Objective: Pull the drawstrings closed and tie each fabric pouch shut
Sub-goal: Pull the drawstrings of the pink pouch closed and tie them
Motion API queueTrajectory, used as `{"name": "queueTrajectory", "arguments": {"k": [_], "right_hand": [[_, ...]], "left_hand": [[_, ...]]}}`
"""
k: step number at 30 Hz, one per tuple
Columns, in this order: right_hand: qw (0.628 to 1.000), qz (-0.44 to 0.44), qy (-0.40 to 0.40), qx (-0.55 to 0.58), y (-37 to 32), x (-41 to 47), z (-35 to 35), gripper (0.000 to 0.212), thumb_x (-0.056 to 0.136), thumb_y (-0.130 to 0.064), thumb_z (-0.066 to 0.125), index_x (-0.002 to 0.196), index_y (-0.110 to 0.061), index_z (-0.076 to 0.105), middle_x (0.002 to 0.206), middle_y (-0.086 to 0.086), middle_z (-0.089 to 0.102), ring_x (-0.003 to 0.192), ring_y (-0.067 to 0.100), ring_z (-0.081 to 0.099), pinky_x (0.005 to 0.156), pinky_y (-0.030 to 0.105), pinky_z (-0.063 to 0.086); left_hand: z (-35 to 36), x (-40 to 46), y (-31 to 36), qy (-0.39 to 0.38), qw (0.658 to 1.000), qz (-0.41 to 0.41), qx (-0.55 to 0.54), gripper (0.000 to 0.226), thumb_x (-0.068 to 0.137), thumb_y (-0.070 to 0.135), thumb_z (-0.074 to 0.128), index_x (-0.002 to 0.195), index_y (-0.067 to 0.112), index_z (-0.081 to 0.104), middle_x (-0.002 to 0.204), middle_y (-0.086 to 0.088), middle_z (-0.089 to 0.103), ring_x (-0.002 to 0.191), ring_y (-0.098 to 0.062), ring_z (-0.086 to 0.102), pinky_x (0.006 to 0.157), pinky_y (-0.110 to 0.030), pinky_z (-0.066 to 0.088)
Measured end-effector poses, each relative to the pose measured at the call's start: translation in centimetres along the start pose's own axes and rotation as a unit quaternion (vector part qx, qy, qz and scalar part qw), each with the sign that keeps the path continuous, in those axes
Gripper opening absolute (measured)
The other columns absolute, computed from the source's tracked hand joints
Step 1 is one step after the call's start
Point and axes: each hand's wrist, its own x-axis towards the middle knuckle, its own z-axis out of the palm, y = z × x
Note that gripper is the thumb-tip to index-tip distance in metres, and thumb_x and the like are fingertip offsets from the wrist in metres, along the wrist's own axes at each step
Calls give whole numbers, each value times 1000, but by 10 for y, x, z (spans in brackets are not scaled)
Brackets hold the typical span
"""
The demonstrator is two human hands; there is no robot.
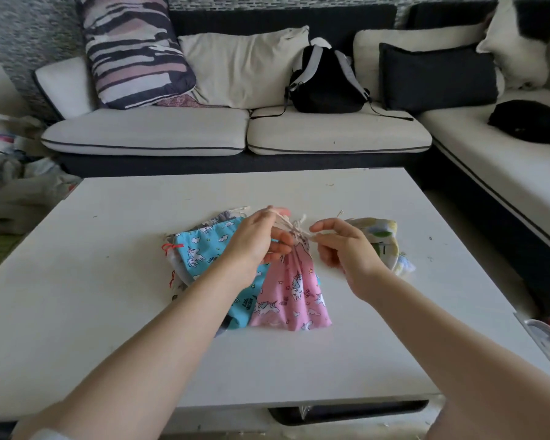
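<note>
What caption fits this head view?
Both hands, left and right, tie cream drawstrings on a gathered pink unicorn-print fabric pouch.

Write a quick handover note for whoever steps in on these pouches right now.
Left hand grips the cream drawstrings at the pink pouch neck; right hand pinches a string end beside it. The pink pouch is cinched, knot unfinished. The blue pouch lies beneath on the left with others on the table; a yellowish pouch sits right. Left: finish this knot, then the rest.

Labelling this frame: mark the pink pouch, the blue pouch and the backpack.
pink pouch (294, 290), head view, middle of its unicorn-print body.
blue pouch (200, 249), head view, upper left of its printed face.
backpack (326, 84), head view, centre of its black front.
</note>
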Motion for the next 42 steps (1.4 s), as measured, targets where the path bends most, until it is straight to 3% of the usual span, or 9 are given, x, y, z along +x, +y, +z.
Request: {"name": "queueTrajectory", "arguments": {"k": [5,9,12,19,22,25,29,31,42], "right_hand": [[1000,-10,-1,3,3,3,-16,24,87,7,48,77,-13,57,43,-7,34,43,10,29,45,18,25],[998,-1,-49,-40,9,6,-21,11,90,-8,57,99,-14,57,54,-5,48,52,11,40,51,22,36],[979,7,-118,-165,11,4,-16,15,84,-8,63,72,-13,56,51,-6,50,45,8,42,48,19,37],[982,-4,166,-89,17,32,-53,39,83,-25,62,48,-12,50,41,1,50,39,15,45,47,29,40],[979,2,158,-126,27,48,-75,30,77,-34,64,98,-12,62,81,3,70,73,23,65,73,46,54],[965,32,146,-215,49,55,-91,80,82,-25,66,144,-14,16,112,0,55,105,24,56,88,40,47],[872,87,50,-479,90,57,-101,74,75,-50,65,140,-37,32,151,4,26,141,28,16,113,51,19],[854,147,-12,-499,105,58,-100,73,73,-57,64,138,-42,33,156,3,11,143,30,1,114,52,9],[791,153,-55,-590,137,106,-111,83,82,-52,58,147,-33,9,157,7,0,142,33,2,115,46,11]], "left_hand": [[7,3,-11,29,999,22,-15,34,101,25,33,80,11,57,47,4,60,35,-7,50,42,-18,36],[21,6,5,-2,996,83,37,36,100,26,35,74,13,56,52,2,59,41,-11,50,46,-22,40],[35,5,10,-81,987,114,72,34,100,22,36,85,3,60,60,-2,58,50,-13,53,51,-20,44],[60,19,-4,-69,974,165,137,30,100,17,35,124,20,52,105,8,62,99,-9,59,89,-19,43],[67,38,-23,-90,969,92,209,28,98,20,40,117,18,59,111,5,63,105,-13,57,89,-26,44],[69,61,-58,-92,959,0,267,23,95,24,46,107,15,63,106,-2,65,101,-21,60,86,-33,45],[71,73,-103,-140,931,-80,327,31,95,17,41,121,23,56,128,0,52,104,-20,54,84,-28,43],[76,77,-113,-170,926,-90,326,39,95,16,40,131,29,49,139,-2,44,106,-23,53,83,-28,43],[121,125,-131,-191,942,-110,255,51,98,11,34,146,24,25,153,-3,26,134,-21,34,98,-22,27]]}}
